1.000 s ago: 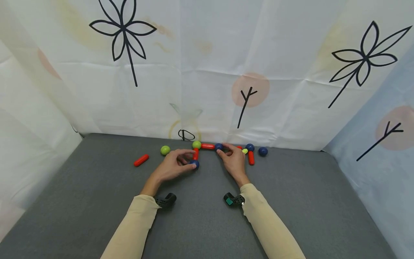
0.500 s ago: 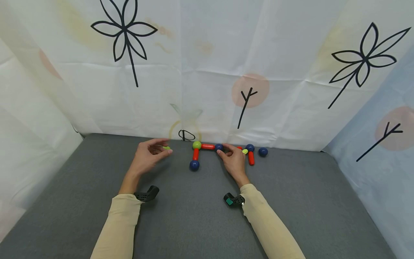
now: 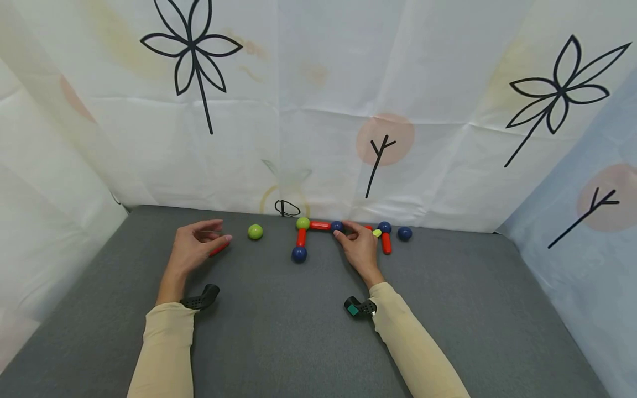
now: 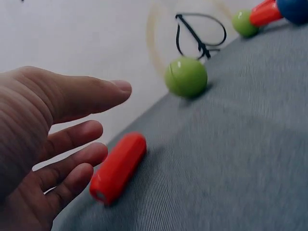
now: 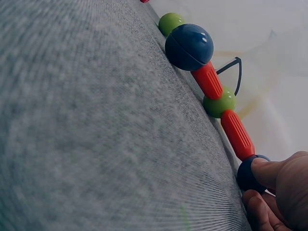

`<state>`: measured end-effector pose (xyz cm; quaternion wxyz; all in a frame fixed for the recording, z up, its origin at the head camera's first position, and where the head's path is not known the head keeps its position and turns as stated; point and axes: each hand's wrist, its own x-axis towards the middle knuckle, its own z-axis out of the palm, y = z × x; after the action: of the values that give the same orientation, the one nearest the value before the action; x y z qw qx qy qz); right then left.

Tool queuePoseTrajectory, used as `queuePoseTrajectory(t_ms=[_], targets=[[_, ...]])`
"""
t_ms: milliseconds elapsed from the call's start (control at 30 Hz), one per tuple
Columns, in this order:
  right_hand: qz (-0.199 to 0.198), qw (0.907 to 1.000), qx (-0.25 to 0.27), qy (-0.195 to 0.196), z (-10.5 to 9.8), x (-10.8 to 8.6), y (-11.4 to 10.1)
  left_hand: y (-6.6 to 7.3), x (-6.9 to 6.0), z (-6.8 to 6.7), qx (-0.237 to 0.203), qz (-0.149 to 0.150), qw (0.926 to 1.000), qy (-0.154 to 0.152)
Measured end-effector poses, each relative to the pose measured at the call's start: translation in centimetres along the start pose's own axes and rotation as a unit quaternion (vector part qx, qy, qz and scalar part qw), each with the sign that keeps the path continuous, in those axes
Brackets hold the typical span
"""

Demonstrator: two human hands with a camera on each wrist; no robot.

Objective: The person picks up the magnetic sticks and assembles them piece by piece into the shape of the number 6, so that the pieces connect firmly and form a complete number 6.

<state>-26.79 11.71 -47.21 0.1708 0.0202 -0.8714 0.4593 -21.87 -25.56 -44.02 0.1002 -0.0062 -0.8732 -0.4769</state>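
My left hand (image 3: 195, 246) hovers about a loose red rod (image 4: 119, 168), thumb and fingers apart; its fingertips lie close beside the rod, and I cannot tell if they touch it. To the right of that hand sits a loose green ball (image 3: 255, 231). With thumb and fingers, my right hand (image 3: 360, 247) pinches a dark blue ball (image 5: 249, 174). That ball joins a red rod (image 5: 237, 134), which runs to a green ball (image 3: 303, 223). From this green ball a second red rod (image 3: 301, 237) comes forward to another blue ball (image 3: 299, 254).
Right of my right hand lie a blue ball (image 3: 384, 227) with a red rod (image 3: 386, 243) at it, a yellow-green piece (image 3: 377, 232) partly hidden by the hand, and a loose blue ball (image 3: 405, 233). A white patterned cloth (image 3: 318, 149) stands behind the grey table (image 3: 298, 331).
My left hand has left the front blue ball and moved leftward past the loose green ball to the loose red rod. The right hand has stayed at its blue ball.
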Motion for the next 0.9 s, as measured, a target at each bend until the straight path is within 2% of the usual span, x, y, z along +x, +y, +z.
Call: queuePoseTrajectory(t_ms=[167, 567, 767, 900], targets=[[-0.001, 1.0, -0.001, 0.001, 0.0, 0.0, 0.1, -0.7, -0.2, -0.1, 0.023, -0.028, 0.9992, -0.016], [0.005, 1.0, 0.003, -0.002, -0.1, -0.1, -0.1, -1.2, 0.1, -0.2, 0.077, -0.049, 0.9954, -0.029], [0.007, 1.0, 0.001, 0.0, 0.0, -0.1, -0.1, -0.6, 0.3, 0.1, 0.092, -0.048, 0.9936, -0.045], [0.005, 1.0, 0.004, 0.0, 0.0, -0.1, -0.1, 0.7, 0.6, 0.4, 0.082, -0.039, 0.9922, -0.085]])
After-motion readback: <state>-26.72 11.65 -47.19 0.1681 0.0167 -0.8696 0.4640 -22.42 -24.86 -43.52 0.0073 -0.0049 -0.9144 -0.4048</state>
